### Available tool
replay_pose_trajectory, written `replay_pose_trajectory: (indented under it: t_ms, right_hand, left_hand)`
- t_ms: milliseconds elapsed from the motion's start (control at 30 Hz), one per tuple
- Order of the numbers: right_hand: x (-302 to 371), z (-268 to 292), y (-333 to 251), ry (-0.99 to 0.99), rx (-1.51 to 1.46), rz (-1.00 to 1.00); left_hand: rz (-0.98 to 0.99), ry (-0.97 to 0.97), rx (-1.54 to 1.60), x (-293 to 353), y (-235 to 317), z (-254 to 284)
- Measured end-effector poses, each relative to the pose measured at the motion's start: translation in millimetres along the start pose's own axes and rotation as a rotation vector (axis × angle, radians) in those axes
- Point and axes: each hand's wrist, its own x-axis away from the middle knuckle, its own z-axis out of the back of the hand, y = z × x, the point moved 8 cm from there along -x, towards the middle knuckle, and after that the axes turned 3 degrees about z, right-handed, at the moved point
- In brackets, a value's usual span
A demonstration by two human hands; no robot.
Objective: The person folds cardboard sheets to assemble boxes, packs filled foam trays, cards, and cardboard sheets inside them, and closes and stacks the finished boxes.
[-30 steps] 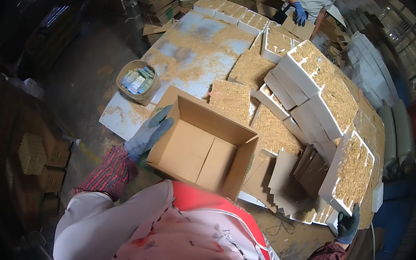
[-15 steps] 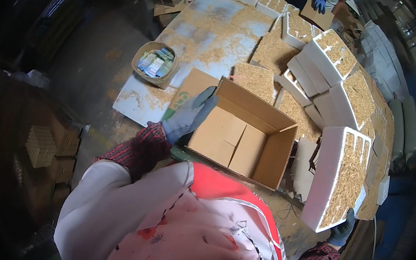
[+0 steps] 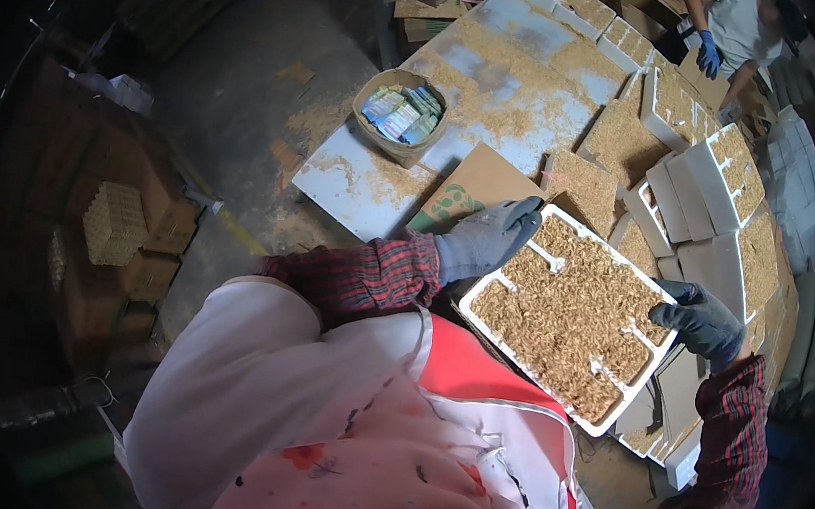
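A white foam box point(image 3: 573, 315) filled with golden-brown husks or shavings sits over the mouth of the cardboard box point(image 3: 467, 334) in front of me, hiding nearly all of it. How deep it sits inside cannot be made out. My left hand point(image 3: 487, 241), in a grey glove, is closed around the cardboard box's left side, its fingers beside the foam box's upper-left corner. On the opposite side, my right hand point(image 3: 705, 321), in a dark glove, grips the foam box's right rim. Its fingertips lie on the filling.
A round basket point(image 3: 400, 146) of small packets stands on the husk-strewn table point(image 3: 355, 186). A flat cardboard piece point(image 3: 481, 183) lies beyond my left hand. More filled foam boxes point(image 3: 734, 173) are stacked to the right. A person point(image 3: 742, 37) with blue gloves works at the far right.
My right hand has brought the foam box from the right onto the cardboard box, tilting its filled face up. The view has shifted, and my left hand stays at the cardboard box.
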Motion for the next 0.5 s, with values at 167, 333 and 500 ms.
replay_pose_trajectory:
  t_ms: [167,333,500]
  right_hand:
    - [-25,-47,8,-0.022,0.104,0.148]
    - [-81,-116,21,0.388,1.345,-0.037]
    - [-116,-122,26,0.288,1.033,-0.073]
  left_hand:
    - [0.158,-0.222,0.568,-23,-60,12]
    - [0.344,0.299,-0.957,-72,-227,192]
    - [0.327,0.177,-0.527,-85,-316,225]
